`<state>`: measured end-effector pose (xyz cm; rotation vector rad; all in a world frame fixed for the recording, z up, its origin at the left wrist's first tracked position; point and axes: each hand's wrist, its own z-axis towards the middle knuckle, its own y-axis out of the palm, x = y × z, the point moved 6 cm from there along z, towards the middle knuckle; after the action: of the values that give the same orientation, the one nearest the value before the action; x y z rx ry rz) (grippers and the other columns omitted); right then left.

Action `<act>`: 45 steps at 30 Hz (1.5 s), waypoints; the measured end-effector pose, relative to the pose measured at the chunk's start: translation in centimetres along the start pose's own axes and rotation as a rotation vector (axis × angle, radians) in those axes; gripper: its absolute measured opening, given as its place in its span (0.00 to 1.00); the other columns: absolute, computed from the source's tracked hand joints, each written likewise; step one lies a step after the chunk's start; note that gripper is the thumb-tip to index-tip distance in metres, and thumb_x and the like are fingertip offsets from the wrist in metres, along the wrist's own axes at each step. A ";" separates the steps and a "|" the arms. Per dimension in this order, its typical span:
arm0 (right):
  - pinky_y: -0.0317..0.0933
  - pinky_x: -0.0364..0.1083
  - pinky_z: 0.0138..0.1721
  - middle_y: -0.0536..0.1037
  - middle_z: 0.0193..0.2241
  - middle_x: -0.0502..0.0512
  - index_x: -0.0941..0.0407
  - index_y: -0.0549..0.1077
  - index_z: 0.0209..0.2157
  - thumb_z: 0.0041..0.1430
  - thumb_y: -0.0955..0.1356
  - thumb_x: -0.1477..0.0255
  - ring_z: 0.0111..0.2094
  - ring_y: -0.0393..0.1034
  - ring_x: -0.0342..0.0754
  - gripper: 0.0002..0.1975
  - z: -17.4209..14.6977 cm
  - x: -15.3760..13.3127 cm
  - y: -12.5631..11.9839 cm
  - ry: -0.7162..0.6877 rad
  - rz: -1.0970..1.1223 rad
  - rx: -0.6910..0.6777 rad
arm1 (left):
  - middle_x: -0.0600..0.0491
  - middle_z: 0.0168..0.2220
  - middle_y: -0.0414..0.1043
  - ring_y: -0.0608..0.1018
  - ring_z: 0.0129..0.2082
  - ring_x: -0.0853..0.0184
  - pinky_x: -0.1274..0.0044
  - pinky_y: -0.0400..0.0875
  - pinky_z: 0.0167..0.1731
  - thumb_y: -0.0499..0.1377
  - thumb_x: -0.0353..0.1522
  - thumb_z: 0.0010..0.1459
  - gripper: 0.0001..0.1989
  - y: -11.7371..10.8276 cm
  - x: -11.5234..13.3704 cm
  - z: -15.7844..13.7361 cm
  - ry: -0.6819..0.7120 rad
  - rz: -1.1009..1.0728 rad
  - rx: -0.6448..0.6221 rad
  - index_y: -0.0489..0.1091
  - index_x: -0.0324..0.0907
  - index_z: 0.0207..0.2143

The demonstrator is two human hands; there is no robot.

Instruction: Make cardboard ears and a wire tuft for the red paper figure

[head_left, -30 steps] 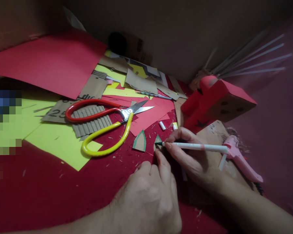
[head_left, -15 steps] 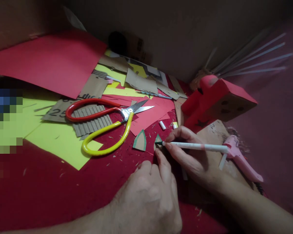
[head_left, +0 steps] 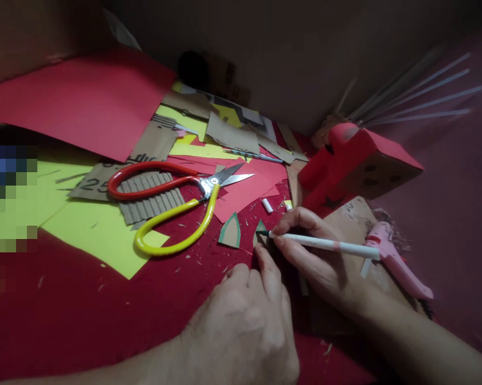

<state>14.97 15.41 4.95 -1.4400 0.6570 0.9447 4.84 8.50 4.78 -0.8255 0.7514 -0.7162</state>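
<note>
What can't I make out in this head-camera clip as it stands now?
All in the head view:
- Lower part of the small cardboard piece under the marker: covered by the left hand.
- The left hand's palm: turned away, hidden by its own back.
- Far side of the red sheet: cut off by the left edge.
- What lies behind the pixelated patch: masked by the blocks.
- What the dark round thing is: too dim.

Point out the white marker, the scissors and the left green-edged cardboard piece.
White marker (head_left: pixel 324 243): head view, middle of the barrel.
Scissors (head_left: pixel 214 181): head view, pivot screw.
Left green-edged cardboard piece (head_left: pixel 231 234): head view, bare brown middle.
</note>
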 end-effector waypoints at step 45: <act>0.53 0.39 0.18 0.68 0.18 0.47 0.56 0.69 0.26 0.53 0.67 0.73 0.19 0.59 0.40 0.04 0.1 -0.3 0.1 0.062 -0.018 -0.024 | 0.25 0.40 0.75 0.79 0.27 0.53 0.72 0.64 0.19 0.49 0.22 0.50 0.18 -0.1 0.0 0.0 0.026 0.005 -0.005 0.72 0.23 0.41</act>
<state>14.75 15.44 5.13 -1.4988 0.6794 0.8992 4.84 8.46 4.82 -0.8201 0.7793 -0.7219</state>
